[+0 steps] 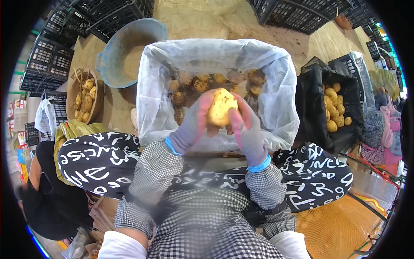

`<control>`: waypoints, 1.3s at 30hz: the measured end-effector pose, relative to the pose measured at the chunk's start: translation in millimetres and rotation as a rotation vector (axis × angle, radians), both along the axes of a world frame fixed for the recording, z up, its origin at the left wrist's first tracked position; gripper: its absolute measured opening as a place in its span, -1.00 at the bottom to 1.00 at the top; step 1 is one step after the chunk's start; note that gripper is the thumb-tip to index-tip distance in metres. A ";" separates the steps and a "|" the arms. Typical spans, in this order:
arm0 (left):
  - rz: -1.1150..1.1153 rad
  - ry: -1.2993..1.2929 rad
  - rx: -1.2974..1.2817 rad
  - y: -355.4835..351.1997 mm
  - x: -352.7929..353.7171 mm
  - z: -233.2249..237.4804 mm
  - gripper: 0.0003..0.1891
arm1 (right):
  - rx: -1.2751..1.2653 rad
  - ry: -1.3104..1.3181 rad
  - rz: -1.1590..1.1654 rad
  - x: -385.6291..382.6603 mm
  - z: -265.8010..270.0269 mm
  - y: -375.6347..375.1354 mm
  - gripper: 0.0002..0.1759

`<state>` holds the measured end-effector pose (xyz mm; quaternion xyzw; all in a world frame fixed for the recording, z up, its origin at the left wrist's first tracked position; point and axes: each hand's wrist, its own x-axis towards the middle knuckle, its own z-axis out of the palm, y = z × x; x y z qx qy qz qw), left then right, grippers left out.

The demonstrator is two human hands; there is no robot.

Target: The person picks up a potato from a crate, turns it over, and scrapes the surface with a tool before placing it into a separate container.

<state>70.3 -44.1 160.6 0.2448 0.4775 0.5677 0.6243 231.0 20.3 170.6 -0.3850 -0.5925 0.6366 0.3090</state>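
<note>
Between both gloved hands I hold one large yellow potato (222, 107) with small brown specks. My left hand (196, 118) wraps its left side, and my right hand (248, 125) presses its right side with the thumb on the front. Grey gloves with pinkish fingers cover both hands. Right below them stands a crate lined with white sheeting (151, 103). Several soil-marked potatoes (201, 83) lie inside it, partly hidden by my hands.
At left are a blue tub (148, 32) and a brown basin (100, 101) of potatoes. A black-lined crate (308, 95) at right holds cleaner potatoes (334, 103). Black crates (297, 15) stand behind. Beside me, a person in black (54, 198) is at left; orange mesh (336, 224) lies at right.
</note>
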 end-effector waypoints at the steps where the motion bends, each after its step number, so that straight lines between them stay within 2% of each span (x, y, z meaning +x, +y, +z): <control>1: -0.011 -0.029 -0.020 1.1 1.3 -4.0 -0.45 | -0.020 -0.016 0.011 -0.5 5.0 -1.1 -0.21; 3: -0.044 -0.105 -0.090 1.3 4.8 -7.2 -0.46 | -0.067 0.000 -0.008 1.4 2.7 0.3 -0.15; 5: -0.154 0.099 -0.038 -2.9 6.9 -3.9 -0.47 | -0.115 0.062 -0.070 6.5 -14.9 4.1 -0.09; 7: -0.160 0.127 -0.023 1.4 8.6 7.7 -0.49 | 0.077 -0.039 0.006 8.4 -10.4 7.5 -0.10; 9: -0.069 0.042 -0.022 8.1 10.4 15.0 -0.53 | -0.169 0.102 0.001 7.1 1.1 6.1 -0.11; 12: 0.009 0.136 0.090 8.7 13.4 10.0 -0.57 | 0.027 0.135 0.023 10.4 -35.0 10.8 -0.17; 14: 0.062 0.416 0.144 9.8 7.7 0.8 -0.54 | 0.175 -0.010 0.086 14.2 -46.2 13.3 -0.22; 15: 0.088 0.553 0.170 10.4 5.9 -1.7 -0.53 | -0.126 0.054 0.112 14.4 -26.9 11.7 -0.27; 16: 0.110 0.490 0.105 11.4 4.4 7.0 -0.52 | -0.427 0.103 0.091 14.6 -7.8 10.0 -0.30; 18: 0.158 0.358 -0.023 10.8 -1.1 24.7 -0.50 | -0.498 0.146 0.143 15.5 0.1 14.5 -0.38; 19: 0.154 0.289 -0.005 10.8 -4.2 25.0 -0.48 | -0.533 0.170 0.168 14.9 1.4 17.0 -0.39; 20: 0.147 0.221 0.013 10.8 -7.6 25.3 -0.45 | -0.386 0.226 0.154 13.0 -2.8 17.1 -0.18; 21: 0.141 0.153 0.033 11.6 -9.9 26.2 -0.41 | -0.350 0.292 0.110 10.6 -1.6 16.3 -0.16; 23: -0.041 0.093 0.003 11.3 -9.7 32.3 -0.34 | -0.276 0.428 0.027 5.4 1.7 14.5 -0.10; 24: -0.131 0.063 -0.013 10.9 -7.9 34.7 -0.29 | -0.127 0.283 0.054 4.8 2.5 16.8 -0.07; 27: 0.061 0.112 0.172 14.3 8.4 25.6 -0.28 | 0.311 -0.154 0.116 9.5 2.6 23.3 0.01; 30: 0.026 0.065 0.178 9.4 4.2 27.9 -0.33 | 0.133 0.033 0.098 8.1 -5.1 21.7 -0.01; 33: 0.006 0.114 0.178 10.8 -3.2 21.4 -0.40 | 0.080 0.075 0.052 6.5 -0.9 19.0 -0.06; 36: -0.050 0.180 0.077 22.0 -6.1 25.4 -0.36 | -0.227 0.206 0.048 16.3 8.2 22.2 -0.17; 38: 0.095 0.178 -0.026 36.5 -22.0 -15.9 -0.35 | -0.284 0.310 -0.174 38.9 -7.3 34.4 -0.33; 39: 0.170 0.177 -0.078 46.0 -29.5 -41.4 -0.34 | -0.330 0.646 -0.217 55.2 -5.1 48.9 -0.48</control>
